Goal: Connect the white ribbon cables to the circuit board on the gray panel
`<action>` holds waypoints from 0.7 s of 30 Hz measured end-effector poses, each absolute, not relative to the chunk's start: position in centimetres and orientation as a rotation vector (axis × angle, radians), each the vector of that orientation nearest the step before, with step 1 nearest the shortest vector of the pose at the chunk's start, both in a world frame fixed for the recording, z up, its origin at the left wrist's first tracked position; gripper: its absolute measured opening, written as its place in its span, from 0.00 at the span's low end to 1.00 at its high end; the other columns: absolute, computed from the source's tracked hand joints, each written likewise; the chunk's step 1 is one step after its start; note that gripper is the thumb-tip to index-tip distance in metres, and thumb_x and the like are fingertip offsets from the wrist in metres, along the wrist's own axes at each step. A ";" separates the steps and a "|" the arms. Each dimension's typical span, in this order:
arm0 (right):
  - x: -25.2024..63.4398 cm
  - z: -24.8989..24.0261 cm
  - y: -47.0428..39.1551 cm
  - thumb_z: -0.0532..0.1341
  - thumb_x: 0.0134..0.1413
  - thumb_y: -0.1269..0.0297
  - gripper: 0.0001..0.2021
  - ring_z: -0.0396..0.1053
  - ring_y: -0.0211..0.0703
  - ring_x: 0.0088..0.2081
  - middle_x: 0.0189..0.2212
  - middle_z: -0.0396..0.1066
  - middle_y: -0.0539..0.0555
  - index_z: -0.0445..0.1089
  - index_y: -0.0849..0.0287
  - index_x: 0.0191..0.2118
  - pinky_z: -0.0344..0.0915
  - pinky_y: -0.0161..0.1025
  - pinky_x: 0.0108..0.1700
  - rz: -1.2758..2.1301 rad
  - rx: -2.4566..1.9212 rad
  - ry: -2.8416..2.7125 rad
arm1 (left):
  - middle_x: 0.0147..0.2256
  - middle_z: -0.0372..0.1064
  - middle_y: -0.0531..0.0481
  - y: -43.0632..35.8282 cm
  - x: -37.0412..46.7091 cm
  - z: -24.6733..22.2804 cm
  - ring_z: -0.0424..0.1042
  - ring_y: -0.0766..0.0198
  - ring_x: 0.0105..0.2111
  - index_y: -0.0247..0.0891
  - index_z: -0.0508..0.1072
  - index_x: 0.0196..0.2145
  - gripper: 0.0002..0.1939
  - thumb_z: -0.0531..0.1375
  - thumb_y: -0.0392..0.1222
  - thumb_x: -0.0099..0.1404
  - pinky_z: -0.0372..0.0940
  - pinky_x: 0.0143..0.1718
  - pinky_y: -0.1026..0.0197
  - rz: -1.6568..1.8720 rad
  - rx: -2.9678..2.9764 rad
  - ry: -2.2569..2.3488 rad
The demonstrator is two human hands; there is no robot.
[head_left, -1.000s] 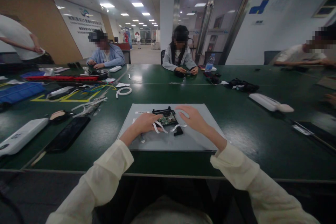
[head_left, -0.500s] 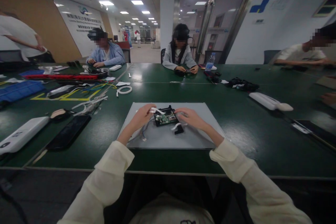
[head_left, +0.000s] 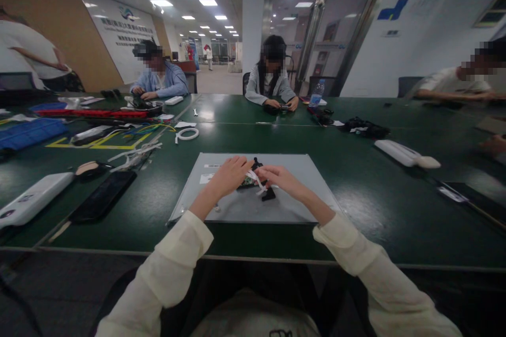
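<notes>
A grey panel (head_left: 237, 213) lies on the green table, with a black-framed circuit board (head_left: 247, 181) on it, mostly hidden by my hands. My left hand (head_left: 234, 175) lies over the board's left part, its fingers together and their tips hidden. My right hand (head_left: 276, 176) is closed at the board's right side, its fingertips pinched by a white flat cable (head_left: 259, 183); what exactly they grip is too small to tell. Just below the right hand sits a small black part (head_left: 269, 194).
Left of the panel are a black phone-like slab (head_left: 103, 197), a white device (head_left: 37, 197) and loose white cables (head_left: 136, 157). A white cable coil (head_left: 187, 134) lies beyond. Another white device (head_left: 399, 152) is at right. People sit across the table.
My left hand has moved right, over the board, covering much of it. My right hand has come slightly left and its fingers have closed. The white flat cable now hangs between the hands.
</notes>
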State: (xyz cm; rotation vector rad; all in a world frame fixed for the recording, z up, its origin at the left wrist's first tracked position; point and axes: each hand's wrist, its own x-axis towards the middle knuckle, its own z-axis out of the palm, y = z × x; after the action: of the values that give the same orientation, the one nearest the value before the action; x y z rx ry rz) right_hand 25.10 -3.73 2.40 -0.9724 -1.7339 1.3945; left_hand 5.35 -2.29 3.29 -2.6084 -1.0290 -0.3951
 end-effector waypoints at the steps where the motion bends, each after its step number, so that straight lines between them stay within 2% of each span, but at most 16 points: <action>1: 25.1 2.3 -3.7 0.59 0.50 0.51 0.18 0.68 0.38 0.33 0.32 0.72 0.54 0.70 0.62 0.39 0.62 0.32 0.30 1.402 -0.985 -1.725 | 0.42 0.63 0.42 -2.3 5.8 3.3 0.63 0.57 0.42 0.35 0.59 0.52 0.18 0.48 0.32 0.64 0.58 0.43 0.56 -0.387 -2.594 -1.016; 4: 25.5 2.0 -3.6 0.62 0.46 0.54 0.15 0.64 0.33 0.25 0.26 0.70 0.50 0.70 0.62 0.35 0.58 0.30 0.25 1.423 -1.000 -1.674 | 0.42 0.63 0.43 -2.0 6.7 3.3 0.63 0.57 0.42 0.36 0.59 0.52 0.17 0.48 0.32 0.65 0.58 0.42 0.57 -0.376 -2.567 -0.989; 7: 26.0 2.1 -3.3 0.63 0.44 0.55 0.14 0.61 0.31 0.22 0.22 0.68 0.49 0.69 0.62 0.33 0.54 0.29 0.23 1.385 -1.059 -1.607 | 0.44 0.63 0.43 -1.4 6.7 3.1 0.63 0.57 0.44 0.37 0.58 0.53 0.19 0.49 0.32 0.65 0.58 0.43 0.57 -0.372 -2.541 -0.981; 11: 27.8 2.6 -2.7 0.61 0.45 0.56 0.14 0.61 0.33 0.23 0.22 0.67 0.49 0.70 0.62 0.32 0.54 0.30 0.24 1.158 -1.203 -1.615 | 0.43 0.65 0.43 -0.3 5.3 2.3 0.65 0.57 0.44 0.37 0.57 0.54 0.21 0.49 0.30 0.64 0.58 0.42 0.57 -0.364 -2.474 -1.085; 18: 33.0 0.8 0.1 0.55 0.48 0.56 0.15 0.65 0.38 0.26 0.21 0.68 0.51 0.72 0.62 0.28 0.57 0.32 0.29 0.615 -1.646 -1.632 | 0.30 0.71 0.44 1.1 2.2 1.2 0.72 0.59 0.31 0.35 0.64 0.44 0.11 0.47 0.33 0.64 0.60 0.30 0.62 -0.351 -2.364 -1.626; 21: 34.1 -0.1 0.6 0.54 0.50 0.58 0.15 0.68 0.42 0.31 0.25 0.71 0.53 0.73 0.62 0.28 0.59 0.34 0.33 0.371 -1.855 -1.736 | 0.29 0.71 0.45 1.5 1.5 0.5 0.72 0.58 0.31 0.36 0.64 0.43 0.11 0.48 0.37 0.64 0.59 0.28 0.63 -0.475 -2.311 -1.799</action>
State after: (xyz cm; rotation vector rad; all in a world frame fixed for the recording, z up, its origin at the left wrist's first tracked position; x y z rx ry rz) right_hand 34.12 0.59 -0.12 -1.8550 -1.7355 0.3710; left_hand 1.54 1.47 0.50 -2.3105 -1.7986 -0.4751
